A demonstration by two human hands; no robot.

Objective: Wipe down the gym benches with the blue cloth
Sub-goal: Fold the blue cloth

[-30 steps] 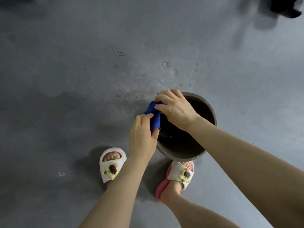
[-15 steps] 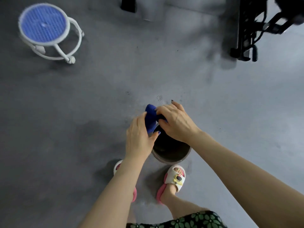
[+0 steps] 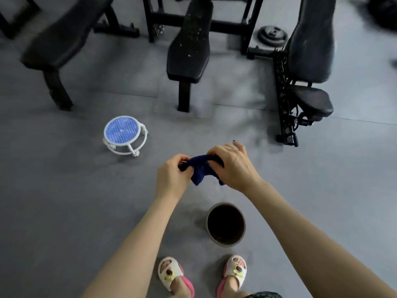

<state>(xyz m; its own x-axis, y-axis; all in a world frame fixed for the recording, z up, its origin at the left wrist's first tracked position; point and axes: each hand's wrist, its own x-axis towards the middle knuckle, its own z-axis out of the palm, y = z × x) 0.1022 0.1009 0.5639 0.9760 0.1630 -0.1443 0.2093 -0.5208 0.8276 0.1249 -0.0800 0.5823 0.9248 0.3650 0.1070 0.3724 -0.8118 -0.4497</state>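
Head view shows that we have stood up from the round brown plastic bucket (image 3: 226, 224): a second ago both hands were wringing the dark blue cloth (image 3: 200, 169) right over its rim, and now the bucket stands on the grey rubber floor (image 3: 64, 201) well below and apart from the hands, just ahead of our white and pink slippers (image 3: 235, 271). Our left hand (image 3: 171, 176) and right hand (image 3: 233, 166) each keep a closed grip on one end of the bunched cloth, fingers curled round it, and hold it up between them in the air. Three black padded gym benches have come into sight ahead: one at the left (image 3: 64, 37), a speckled one in the middle (image 3: 190, 39) and an upright one at the right (image 3: 311, 39). A small white stool with a blue perforated seat (image 3: 122, 131) stands to our left. We judge the rinsing done and the wiping not yet begun; no surface has been touched.
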